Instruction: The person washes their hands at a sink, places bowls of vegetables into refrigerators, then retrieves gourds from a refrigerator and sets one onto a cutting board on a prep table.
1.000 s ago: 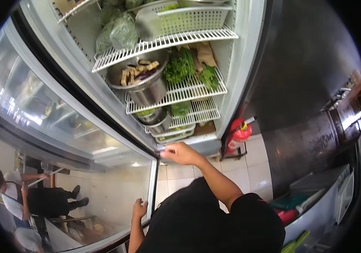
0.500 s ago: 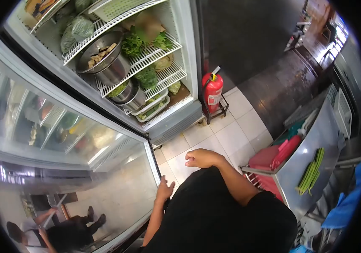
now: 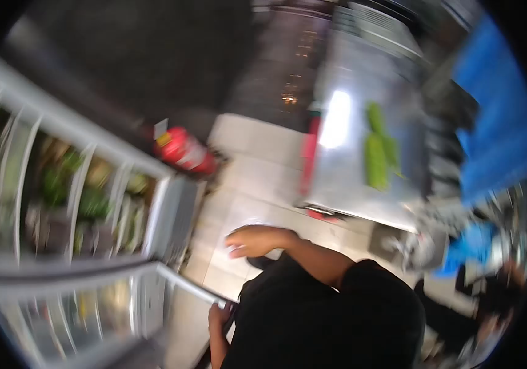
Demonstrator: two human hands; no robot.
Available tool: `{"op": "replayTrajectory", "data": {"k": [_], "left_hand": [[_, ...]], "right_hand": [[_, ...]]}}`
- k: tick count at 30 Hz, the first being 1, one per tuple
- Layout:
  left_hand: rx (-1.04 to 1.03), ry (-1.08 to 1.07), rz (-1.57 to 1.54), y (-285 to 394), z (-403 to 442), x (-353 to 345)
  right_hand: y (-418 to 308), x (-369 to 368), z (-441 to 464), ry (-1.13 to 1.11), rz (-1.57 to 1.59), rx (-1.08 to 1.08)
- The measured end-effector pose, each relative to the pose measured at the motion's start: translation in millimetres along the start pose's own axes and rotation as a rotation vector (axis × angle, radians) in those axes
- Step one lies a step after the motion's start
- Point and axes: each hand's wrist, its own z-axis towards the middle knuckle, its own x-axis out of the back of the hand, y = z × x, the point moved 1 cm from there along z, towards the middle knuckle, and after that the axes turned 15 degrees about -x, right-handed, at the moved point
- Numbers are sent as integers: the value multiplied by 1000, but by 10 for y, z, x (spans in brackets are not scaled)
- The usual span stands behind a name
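Observation:
My left hand [image 3: 218, 316] is at the free edge of the glass fridge door [image 3: 186, 285], its blurred fingers bent around that edge. The door stands open. In front of my body my right hand [image 3: 254, 241] is curled, fingers pressed together. A small whitish patch shows at its fingertips, too smeared to name. The open fridge [image 3: 174, 215] lies to the left, with leafy greens [image 3: 57, 184] and other produce on its wire shelves. Long green vegetables [image 3: 377, 154] rest on a steel table [image 3: 349, 80], apart from both hands.
A red fire extinguisher [image 3: 186, 150] stands on the floor beside the fridge. Pale floor tiles [image 3: 257, 141] run between fridge and table. Blue cloth or plastic [image 3: 497, 104] hangs at right. Another person [image 3: 488, 301] is blurred at lower right.
My view has swung right, so the fridge moved left and the steel table came nearer the middle. My left hand's fingers, spread before, now bend at the door edge. The door's opening looks narrower.

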Motion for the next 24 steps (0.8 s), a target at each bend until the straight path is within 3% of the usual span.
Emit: {"op": "replayTrajectory", "data": {"k": [1,3,7,11,12,13,17,18,21,24], "left_hand": [[-89,-10,7,-218,52,-177],[-36,-238,126,-141,39,-115],[-94,-347,247,-159,109,-242],[-135,-399,363,314,349,-118],[-14,-450,339,608,426,-21],[-84,-448,427,411,643,-159],[-256,-35,343,979,764,99],[-373,144,268,1463,627,294],[-568,330,-62,2007,1046,475],[-794,363,-166,3329,952,811]], "right_hand": [[17,128,-221,20,27,1],[75,318,-681,108,185,-42],[283,704,-1646,284,382,1],[635,965,-2650,686,475,-108],[760,1042,-2885,818,416,-186],[886,1129,-3110,944,354,-262],[1698,1390,-3623,1389,275,-665],[1854,1467,-3648,1392,278,-647],[2217,1596,-3639,1482,257,-703],[2441,1620,-3493,1416,227,-761]]}}
